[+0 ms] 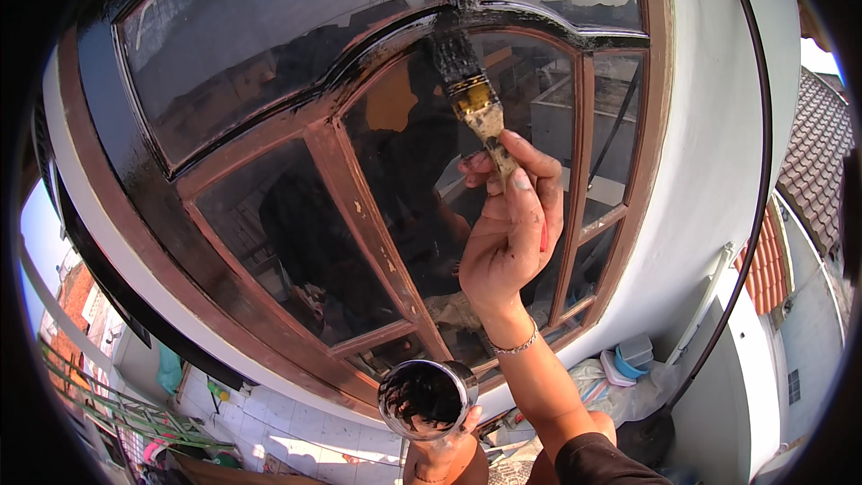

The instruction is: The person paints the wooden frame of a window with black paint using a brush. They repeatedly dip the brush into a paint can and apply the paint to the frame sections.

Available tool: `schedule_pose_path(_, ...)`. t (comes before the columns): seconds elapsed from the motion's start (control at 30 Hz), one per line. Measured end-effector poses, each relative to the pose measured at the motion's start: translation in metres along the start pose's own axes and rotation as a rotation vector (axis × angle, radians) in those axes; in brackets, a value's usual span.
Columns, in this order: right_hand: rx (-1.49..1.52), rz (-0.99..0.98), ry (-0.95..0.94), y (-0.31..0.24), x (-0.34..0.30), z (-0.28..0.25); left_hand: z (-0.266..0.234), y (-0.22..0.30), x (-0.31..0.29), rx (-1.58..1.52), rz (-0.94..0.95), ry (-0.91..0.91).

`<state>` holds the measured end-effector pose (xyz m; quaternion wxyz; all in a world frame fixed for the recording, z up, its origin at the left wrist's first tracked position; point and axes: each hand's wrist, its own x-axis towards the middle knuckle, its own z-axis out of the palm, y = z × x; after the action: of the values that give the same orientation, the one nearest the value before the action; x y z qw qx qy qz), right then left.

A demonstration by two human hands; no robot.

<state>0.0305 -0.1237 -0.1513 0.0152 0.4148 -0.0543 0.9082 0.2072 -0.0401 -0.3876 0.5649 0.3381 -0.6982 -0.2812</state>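
Observation:
My right hand (512, 233) is raised in front of the window, its fingers closed round the worn handle of a flat paintbrush (473, 97). The brush points upward, and its black, paint-coated bristles meet the curved crossbar (395, 40) of the window frame. Wet-looking black paint covers the upper bars, while the lower bars (373, 224) are brown with chipped spots. Low in the view my left hand (444, 456) grips a clear round cup (471, 386) from below and behind. Black paint coats its inside. A bracelet sits on my right wrist.
Glass panes (269, 45) reflect my outline and a pylon. A white wall (691, 144) with a dark hose (765, 108) stands to the right. Below are a tiled floor (287, 418), plastic tubs (633, 355), bags, and a green metal frame (135, 413) at lower left.

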Motion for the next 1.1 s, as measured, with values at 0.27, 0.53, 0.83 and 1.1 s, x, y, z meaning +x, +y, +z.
schedule_pose_path(0.27, -0.06, 0.182, -0.269, -0.005, -0.009, -0.001, -0.003, 0.006, 0.006, -0.028, -0.02, -0.063)
schedule_pose_path(0.53, -0.08, 0.061, -0.128, 0.006, -0.003, 0.003, -0.004, 0.009, 0.003, -0.057, -0.021, -0.106)
schedule_pose_path(0.83, 0.01, 0.012, -0.026, 0.006, 0.003, -0.006, -0.013, -0.023, -0.003, 0.533, 0.478, -0.222)
schedule_pose_path(1.1, 0.041, 0.128, -0.297, -0.002, -0.017, -0.006, -0.007, -0.008, -0.003, 0.162, 0.092, -0.189)
